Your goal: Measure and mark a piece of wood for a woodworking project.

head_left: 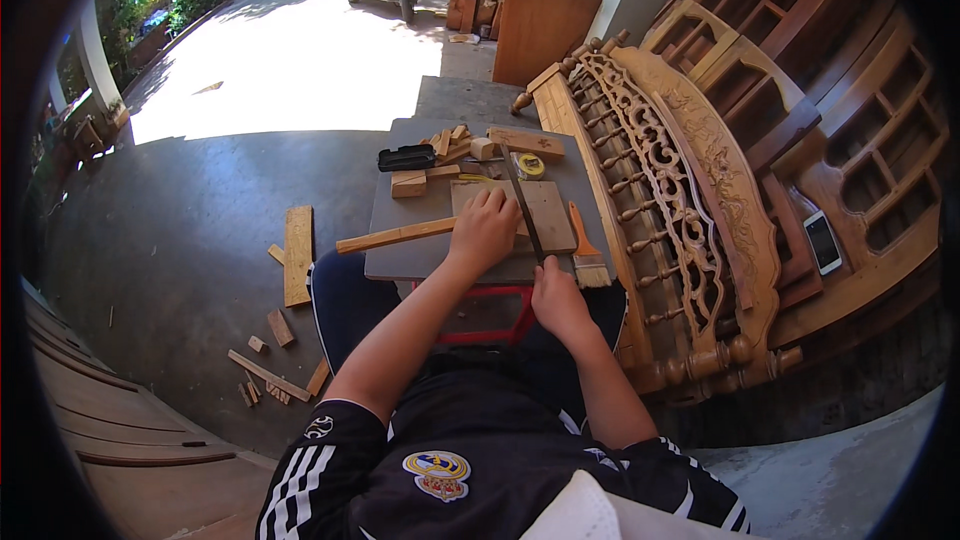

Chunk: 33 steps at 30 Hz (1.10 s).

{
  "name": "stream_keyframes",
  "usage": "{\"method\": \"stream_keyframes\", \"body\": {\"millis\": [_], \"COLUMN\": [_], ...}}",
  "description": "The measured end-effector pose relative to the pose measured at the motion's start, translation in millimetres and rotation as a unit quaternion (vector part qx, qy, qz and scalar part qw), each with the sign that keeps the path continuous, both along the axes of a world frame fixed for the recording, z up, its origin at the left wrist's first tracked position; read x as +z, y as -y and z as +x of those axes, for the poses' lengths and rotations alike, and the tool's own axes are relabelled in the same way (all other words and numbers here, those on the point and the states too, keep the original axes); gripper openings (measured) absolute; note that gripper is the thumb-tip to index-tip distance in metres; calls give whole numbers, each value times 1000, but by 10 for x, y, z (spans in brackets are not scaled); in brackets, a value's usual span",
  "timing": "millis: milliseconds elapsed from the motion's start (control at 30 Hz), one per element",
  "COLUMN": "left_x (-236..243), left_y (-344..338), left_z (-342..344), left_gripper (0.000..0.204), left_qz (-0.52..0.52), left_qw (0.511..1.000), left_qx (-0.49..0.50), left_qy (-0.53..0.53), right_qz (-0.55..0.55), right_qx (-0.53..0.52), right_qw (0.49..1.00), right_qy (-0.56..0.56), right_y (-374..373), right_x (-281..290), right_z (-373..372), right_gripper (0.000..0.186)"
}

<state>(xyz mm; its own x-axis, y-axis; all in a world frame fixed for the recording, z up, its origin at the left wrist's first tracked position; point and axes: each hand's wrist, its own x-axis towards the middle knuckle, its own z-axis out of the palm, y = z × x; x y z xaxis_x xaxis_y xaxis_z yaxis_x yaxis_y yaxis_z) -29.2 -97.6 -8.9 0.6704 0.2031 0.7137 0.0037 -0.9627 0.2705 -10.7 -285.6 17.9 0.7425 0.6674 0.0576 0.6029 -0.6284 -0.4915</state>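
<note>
My left hand [484, 232] is closed over a long wooden strip [392, 238], pressing it on a flat wooden board [552, 208]. The strip's free end sticks out past the left edge of the small grey table [388, 265]. Gripped in my right hand [560, 298] is the near end of a long, thin, dark tool [522, 198]; whether it is a file or a saw blade I cannot tell. It slants away from me across the board, close beside my left fingers. A paintbrush [585, 242] with an orange handle lies right of the board.
Behind the board are a yellow tape measure [530, 166], a black case [407, 158] and several wood blocks [408, 184]. Carved wooden furniture [690, 210] crowds the right side, with a phone [823, 242] on it. Wood offcuts [298, 255] lie on the floor at left.
</note>
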Motion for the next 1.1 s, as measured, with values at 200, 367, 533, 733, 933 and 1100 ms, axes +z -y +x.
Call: {"method": "stream_keyframes", "body": {"millis": [200, 367, 533, 733, 933, 1100], "left_x": [-17, -67, -81, -66, -132, -64], "left_y": [18, 57, 68, 94, 76, 103], "left_z": [7, 11, -9, 15, 29, 33], "left_gripper": [13, 13, 15, 14, 13, 16], "left_qz": [54, 76, 67, 67, 85, 58], "left_qw": [997, 994, 993, 992, 989, 993], "left_qx": [36, 65, 86, 99, 107, 101], "left_qy": [28, 52, 43, 44, 53, 27], "right_qz": [62, 61, 61, 28, 29, 55], "right_qx": [31, 24, 30, 20, 13, 14], "right_qw": [997, 997, 997, 999, 999, 998], "right_qy": [-23, -40, -37, -29, -30, -29], "right_y": [21, 47, 37, -12, -28, -19], "right_x": [-86, -92, -101, -23, -50, -117], "right_z": [54, 51, 62, 91, 72, 77], "right_gripper": [24, 24, 26, 29, 28, 27]}}
